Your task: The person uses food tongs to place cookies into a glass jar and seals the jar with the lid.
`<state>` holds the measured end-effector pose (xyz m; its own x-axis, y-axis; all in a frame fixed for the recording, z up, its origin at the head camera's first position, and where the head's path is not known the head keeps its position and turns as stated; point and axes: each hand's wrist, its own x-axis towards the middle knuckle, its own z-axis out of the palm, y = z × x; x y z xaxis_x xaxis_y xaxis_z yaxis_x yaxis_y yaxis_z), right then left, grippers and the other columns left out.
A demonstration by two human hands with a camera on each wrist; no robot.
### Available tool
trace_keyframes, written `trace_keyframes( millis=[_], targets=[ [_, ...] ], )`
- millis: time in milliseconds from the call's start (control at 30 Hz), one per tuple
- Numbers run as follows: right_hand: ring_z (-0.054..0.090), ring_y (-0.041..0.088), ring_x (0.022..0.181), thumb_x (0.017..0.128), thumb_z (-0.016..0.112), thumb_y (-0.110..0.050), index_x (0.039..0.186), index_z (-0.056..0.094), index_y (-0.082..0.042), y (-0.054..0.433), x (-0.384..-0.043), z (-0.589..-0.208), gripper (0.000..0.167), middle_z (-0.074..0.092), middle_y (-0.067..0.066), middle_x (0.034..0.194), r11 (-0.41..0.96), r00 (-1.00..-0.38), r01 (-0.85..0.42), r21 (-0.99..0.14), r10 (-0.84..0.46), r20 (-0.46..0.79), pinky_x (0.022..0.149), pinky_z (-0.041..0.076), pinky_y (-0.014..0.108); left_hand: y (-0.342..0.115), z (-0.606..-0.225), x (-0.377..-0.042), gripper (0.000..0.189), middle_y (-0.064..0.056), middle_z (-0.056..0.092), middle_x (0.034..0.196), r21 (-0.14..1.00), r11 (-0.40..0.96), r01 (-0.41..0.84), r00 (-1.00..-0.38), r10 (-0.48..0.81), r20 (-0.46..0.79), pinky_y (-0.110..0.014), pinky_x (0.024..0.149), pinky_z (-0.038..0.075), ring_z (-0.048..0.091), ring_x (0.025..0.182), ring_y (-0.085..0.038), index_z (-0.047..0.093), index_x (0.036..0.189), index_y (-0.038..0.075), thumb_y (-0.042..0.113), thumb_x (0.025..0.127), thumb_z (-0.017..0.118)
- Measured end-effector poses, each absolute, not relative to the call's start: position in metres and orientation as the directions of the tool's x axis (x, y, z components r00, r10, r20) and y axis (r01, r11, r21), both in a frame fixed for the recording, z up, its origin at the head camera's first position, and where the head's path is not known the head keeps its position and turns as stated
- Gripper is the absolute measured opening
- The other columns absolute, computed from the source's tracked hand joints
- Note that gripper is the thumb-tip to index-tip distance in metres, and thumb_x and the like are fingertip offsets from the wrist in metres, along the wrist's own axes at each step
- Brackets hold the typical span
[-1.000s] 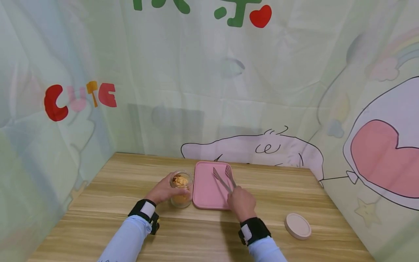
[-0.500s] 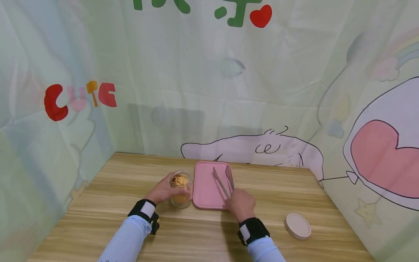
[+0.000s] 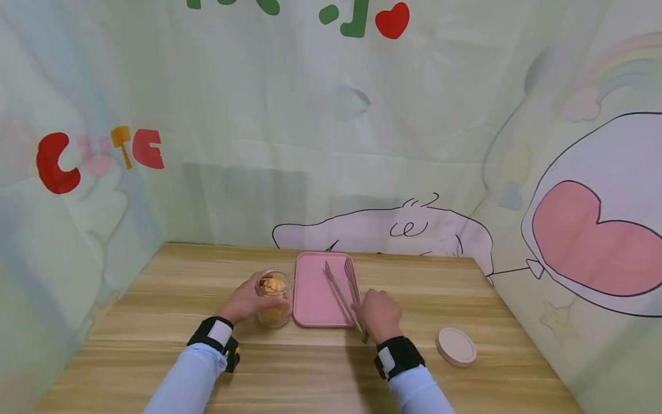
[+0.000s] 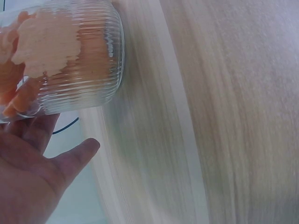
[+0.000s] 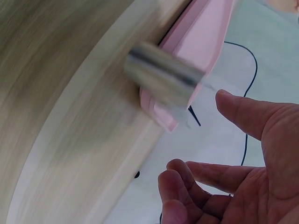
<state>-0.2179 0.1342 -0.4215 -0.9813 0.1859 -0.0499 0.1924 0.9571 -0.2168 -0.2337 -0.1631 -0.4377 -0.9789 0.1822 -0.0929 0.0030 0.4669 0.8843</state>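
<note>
My left hand (image 3: 248,301) holds a clear glass jar (image 3: 275,319) standing on the table left of the tray, its thumb across the near side. Orange-yellow pieces (image 3: 272,286) fill the jar, which shows no lid; its ribbed lower wall (image 4: 105,95) is close in the left wrist view. Metal tongs (image 3: 338,294) lie on the pink tray (image 3: 310,287), with their handle end past the tray's near edge. Beside that end is my right hand (image 3: 380,316). In the right wrist view its thumb and fingers stand apart from the blurred tongs end (image 5: 163,74), holding nothing.
A round pale pink lid (image 3: 456,347) lies on the wooden table (image 3: 289,374) at the right. Printed cloth (image 3: 233,132) encloses the table at the back and sides.
My right hand has let go of the tongs and shifted slightly off them; their handle end now shows. The left hand stays on the jar. The head view has turned a little right.
</note>
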Motion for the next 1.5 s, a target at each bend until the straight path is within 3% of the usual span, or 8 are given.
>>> trace_keyframes(
  millis=[267, 500, 633, 700, 900, 1033, 1233, 1500],
  targets=[
    [0.062, 0.028, 0.077, 0.095, 0.070, -0.044, 0.111, 0.070, 0.006, 0.165, -0.218, -0.417, 0.053, 0.068, 0.023, 0.098, 0.949, -0.980, 0.197, -0.247, 0.193, -0.040, 0.059, 0.052, 0.040, -0.164, -0.433, -0.232, 0.100, -0.026, 0.047, 0.155, 0.879, 0.477, -0.005, -0.979, 0.179, -0.103, -0.065, 0.118, 0.036, 0.046, 0.142, -0.044, 0.030, 0.160, 0.004, 0.039, 0.084, 0.085],
    [0.068, 0.041, 0.096, 0.094, 0.070, -0.043, 0.124, 0.063, 0.012, 0.213, -0.213, -0.412, 0.062, 0.065, 0.036, 0.117, 0.940, -0.979, 0.204, -0.273, 0.203, -0.034, 0.066, 0.058, 0.051, -0.164, -0.435, -0.230, 0.099, -0.026, 0.048, 0.153, 0.882, 0.472, -0.011, -0.980, 0.171, -0.103, -0.065, 0.118, 0.036, 0.047, 0.141, -0.044, 0.030, 0.160, 0.003, 0.037, 0.084, 0.085],
    [0.064, 0.039, 0.094, 0.094, 0.068, -0.045, 0.130, 0.058, 0.013, 0.245, -0.208, -0.414, 0.069, 0.063, 0.037, 0.117, 0.928, -0.965, 0.261, -0.265, 0.249, -0.077, 0.065, 0.056, 0.048, -0.163, -0.435, -0.230, 0.097, -0.025, 0.050, 0.151, 0.890, 0.455, -0.007, -0.979, 0.176, -0.098, -0.064, 0.117, 0.037, 0.049, 0.139, -0.042, 0.032, 0.159, 0.003, 0.035, 0.084, 0.085],
    [0.062, 0.039, 0.091, 0.094, 0.069, -0.046, 0.124, 0.061, 0.013, 0.261, -0.205, -0.417, 0.066, 0.063, 0.034, 0.110, 0.914, -0.952, 0.306, -0.267, 0.285, -0.114, 0.066, 0.055, 0.048, -0.163, -0.435, -0.230, 0.096, -0.024, 0.052, 0.150, 0.894, 0.448, 0.003, -0.978, 0.187, -0.090, -0.063, 0.117, 0.038, 0.051, 0.138, -0.041, 0.033, 0.158, 0.003, 0.034, 0.084, 0.085],
    [0.058, 0.051, 0.097, 0.089, 0.075, -0.049, 0.124, 0.053, 0.017, 0.291, -0.191, -0.428, 0.078, 0.057, 0.039, 0.110, 0.882, -0.918, 0.386, -0.271, 0.338, -0.208, 0.078, 0.056, 0.061, -0.163, -0.433, -0.228, 0.096, -0.024, 0.053, 0.147, 0.894, 0.447, 0.018, -0.976, 0.200, -0.080, -0.062, 0.116, 0.040, 0.053, 0.135, -0.040, 0.034, 0.157, 0.002, 0.034, 0.083, 0.086],
    [0.057, 0.052, 0.095, 0.087, 0.077, -0.048, 0.124, 0.049, 0.021, 0.297, -0.182, -0.435, 0.084, 0.052, 0.042, 0.109, 0.887, -0.915, 0.380, -0.263, 0.319, -0.246, 0.085, 0.054, 0.063, -0.164, -0.434, -0.228, 0.096, -0.023, 0.053, 0.147, 0.886, 0.464, 0.013, -0.979, 0.186, -0.083, -0.062, 0.116, 0.041, 0.053, 0.135, -0.040, 0.035, 0.157, 0.003, 0.036, 0.083, 0.086],
    [0.057, 0.044, 0.089, 0.087, 0.076, -0.034, 0.119, 0.054, 0.020, 0.303, -0.177, -0.444, 0.066, 0.056, 0.033, 0.098, 0.903, -0.926, 0.335, -0.268, 0.263, -0.271, 0.078, 0.054, 0.056, -0.167, -0.436, -0.227, 0.102, -0.027, 0.049, 0.152, 0.874, 0.487, 0.012, -0.976, 0.195, -0.095, -0.064, 0.118, 0.038, 0.049, 0.140, -0.044, 0.030, 0.158, 0.001, 0.035, 0.082, 0.088],
    [0.060, 0.048, 0.092, 0.087, 0.074, -0.030, 0.120, 0.051, 0.022, 0.296, -0.172, -0.439, 0.066, 0.058, 0.039, 0.101, 0.917, -0.958, 0.273, -0.291, 0.231, -0.173, 0.081, 0.054, 0.061, -0.169, -0.446, -0.227, 0.106, -0.024, 0.052, 0.149, 0.861, 0.506, 0.059, -0.983, 0.178, -0.037, -0.061, 0.117, 0.040, 0.052, 0.137, -0.042, 0.031, 0.158, 0.001, 0.029, 0.078, 0.093]
  ],
)
